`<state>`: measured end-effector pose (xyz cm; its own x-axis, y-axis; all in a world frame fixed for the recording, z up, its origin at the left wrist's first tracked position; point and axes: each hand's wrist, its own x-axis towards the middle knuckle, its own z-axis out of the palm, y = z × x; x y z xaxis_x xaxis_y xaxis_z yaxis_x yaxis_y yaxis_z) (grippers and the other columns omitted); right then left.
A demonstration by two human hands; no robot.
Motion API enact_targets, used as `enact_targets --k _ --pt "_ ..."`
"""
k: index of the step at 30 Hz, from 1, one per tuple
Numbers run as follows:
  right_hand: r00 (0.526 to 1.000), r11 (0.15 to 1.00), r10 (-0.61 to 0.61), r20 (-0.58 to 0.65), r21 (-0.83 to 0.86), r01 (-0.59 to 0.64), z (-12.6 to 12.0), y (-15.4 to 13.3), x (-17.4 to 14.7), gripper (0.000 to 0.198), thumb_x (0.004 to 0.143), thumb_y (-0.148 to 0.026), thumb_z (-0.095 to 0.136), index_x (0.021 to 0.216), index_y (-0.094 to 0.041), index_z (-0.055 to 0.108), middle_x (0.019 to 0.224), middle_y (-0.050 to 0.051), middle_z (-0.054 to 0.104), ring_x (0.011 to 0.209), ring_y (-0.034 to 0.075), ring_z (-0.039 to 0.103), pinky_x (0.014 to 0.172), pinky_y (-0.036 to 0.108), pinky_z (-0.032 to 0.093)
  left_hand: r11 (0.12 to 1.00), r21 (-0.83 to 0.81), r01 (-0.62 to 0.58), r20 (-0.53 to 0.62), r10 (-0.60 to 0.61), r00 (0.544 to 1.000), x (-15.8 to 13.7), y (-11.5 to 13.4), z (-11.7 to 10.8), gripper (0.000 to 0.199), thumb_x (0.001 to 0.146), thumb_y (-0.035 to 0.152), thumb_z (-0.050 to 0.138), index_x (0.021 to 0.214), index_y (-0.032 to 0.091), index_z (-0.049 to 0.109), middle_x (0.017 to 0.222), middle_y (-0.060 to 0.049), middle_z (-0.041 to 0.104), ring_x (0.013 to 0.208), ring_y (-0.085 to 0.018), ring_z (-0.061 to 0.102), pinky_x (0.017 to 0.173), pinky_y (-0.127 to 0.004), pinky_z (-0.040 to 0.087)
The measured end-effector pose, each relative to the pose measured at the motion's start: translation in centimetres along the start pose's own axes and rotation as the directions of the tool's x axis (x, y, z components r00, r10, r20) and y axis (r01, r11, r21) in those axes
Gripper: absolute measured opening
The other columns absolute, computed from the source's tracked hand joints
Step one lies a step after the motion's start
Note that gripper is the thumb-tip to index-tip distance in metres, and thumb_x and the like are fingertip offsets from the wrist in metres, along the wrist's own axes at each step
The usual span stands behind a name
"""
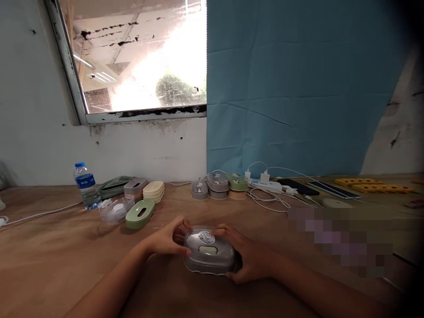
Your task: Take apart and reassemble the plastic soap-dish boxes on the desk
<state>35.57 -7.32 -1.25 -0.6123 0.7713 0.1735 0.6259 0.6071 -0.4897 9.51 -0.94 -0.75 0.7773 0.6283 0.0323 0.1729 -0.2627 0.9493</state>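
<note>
A grey oval box [215,261] with a clear cover, a round patterned label and a pale slot in its top rests on the table in front of me. My left hand [168,238] grips its left end, thumb at the front and fingers at the back. Around the right end curls my right hand [247,254], its fingers over the top and the thumb low at the front corner. Further off to the left lie a green oval tray [141,215] with a slot, stacked cream trays [153,191], a grey slotted piece [135,187] and clear covers [116,209].
Along the wall stand a water bottle [85,185], a green pouch [114,187], a small grey box [199,190], a stacked grey box [217,185] and a green-topped box [237,185]. Rightward are a power strip [265,183], loose cables, phones [298,186] and yellow strips [380,188].
</note>
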Motion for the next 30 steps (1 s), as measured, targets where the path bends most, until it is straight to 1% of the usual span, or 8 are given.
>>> enact_targets --k 4,7,13,18,20,23,27,30 --pt "1.000 1.000 0.025 0.015 -0.005 -0.025 0.0 0.0 0.0 0.086 0.053 -0.030 0.067 0.128 -0.026 0.028 0.127 0.007 0.029 0.113 0.025 0.038 0.094 0.032 0.035 0.986 0.143 -0.084 -0.002 0.085 0.996 -0.3 -0.4 0.4 0.076 0.041 0.015 0.080 0.104 0.024 0.038 0.100 -0.001 0.044 0.092 -0.016 0.047 0.080 -0.033 0.043" --pt "0.999 0.999 0.037 0.027 -0.008 -0.037 -0.1 0.1 -0.1 0.085 0.053 -0.031 0.067 0.128 -0.028 0.029 0.127 0.006 0.029 0.112 0.025 0.040 0.092 0.032 0.037 0.973 0.190 -0.130 0.000 0.132 0.991 -0.2 -0.8 0.7 0.084 0.038 0.016 0.081 0.109 0.026 0.036 0.105 -0.002 0.042 0.095 -0.018 0.047 0.083 -0.035 0.042" --pt "0.997 0.998 0.069 0.035 -0.013 -0.069 -0.2 0.5 -0.4 0.083 0.053 -0.031 0.067 0.127 -0.031 0.030 0.127 0.004 0.028 0.112 0.025 0.039 0.091 0.032 0.037 0.971 0.182 -0.153 -0.002 0.156 0.988 0.2 -1.1 0.7 0.081 0.040 0.015 0.080 0.109 0.025 0.037 0.107 -0.003 0.040 0.097 -0.018 0.048 0.085 -0.035 0.042" --pt "0.998 0.999 0.050 0.037 0.002 -0.050 -0.3 0.4 -0.4 0.080 0.053 -0.028 0.067 0.125 -0.030 0.032 0.127 0.005 0.027 0.113 0.025 0.038 0.092 0.032 0.037 0.948 0.230 -0.221 0.012 0.224 0.974 0.1 -1.0 0.8 0.064 0.043 0.016 0.079 0.096 0.022 0.044 0.113 -0.005 0.035 0.098 -0.018 0.047 0.083 -0.033 0.043" --pt "0.998 0.999 0.047 0.041 0.019 -0.048 -0.4 0.3 -0.4 0.078 0.053 -0.028 0.067 0.124 -0.030 0.033 0.126 0.004 0.028 0.112 0.025 0.039 0.091 0.031 0.037 0.943 0.237 -0.236 0.013 0.239 0.971 0.1 -1.0 0.8 0.061 0.043 0.017 0.079 0.093 0.021 0.045 0.113 -0.005 0.035 0.100 -0.019 0.046 0.084 -0.033 0.042" --pt "0.999 0.999 0.035 0.036 0.026 -0.036 -0.6 0.1 -0.3 0.077 0.053 -0.028 0.067 0.123 -0.029 0.034 0.123 0.004 0.031 0.111 0.023 0.040 0.092 0.031 0.035 0.953 0.201 -0.229 0.009 0.232 0.973 0.2 -1.1 0.8 0.063 0.042 0.016 0.079 0.094 0.021 0.044 0.113 -0.004 0.035 0.100 -0.019 0.046 0.085 -0.033 0.042" --pt "0.999 0.999 0.036 0.024 0.004 -0.036 -0.9 0.1 -0.2 0.077 0.051 -0.033 0.071 0.120 -0.028 0.037 0.118 0.004 0.037 0.107 0.023 0.043 0.092 0.032 0.036 0.968 0.147 -0.201 0.016 0.201 0.979 0.5 -1.5 0.8 0.076 0.041 0.015 0.081 0.104 0.023 0.039 0.112 -0.004 0.039 0.100 -0.018 0.047 0.087 -0.035 0.041" --pt "0.998 0.998 0.059 0.035 -0.012 -0.058 -1.2 0.4 -0.1 0.077 0.049 -0.037 0.073 0.117 -0.028 0.040 0.113 0.003 0.041 0.103 0.023 0.045 0.089 0.032 0.038 0.960 0.151 -0.235 0.030 0.233 0.972 0.7 -2.0 0.6 0.077 0.042 0.016 0.081 0.106 0.023 0.039 0.117 -0.006 0.037 0.108 -0.021 0.043 0.094 -0.037 0.036"
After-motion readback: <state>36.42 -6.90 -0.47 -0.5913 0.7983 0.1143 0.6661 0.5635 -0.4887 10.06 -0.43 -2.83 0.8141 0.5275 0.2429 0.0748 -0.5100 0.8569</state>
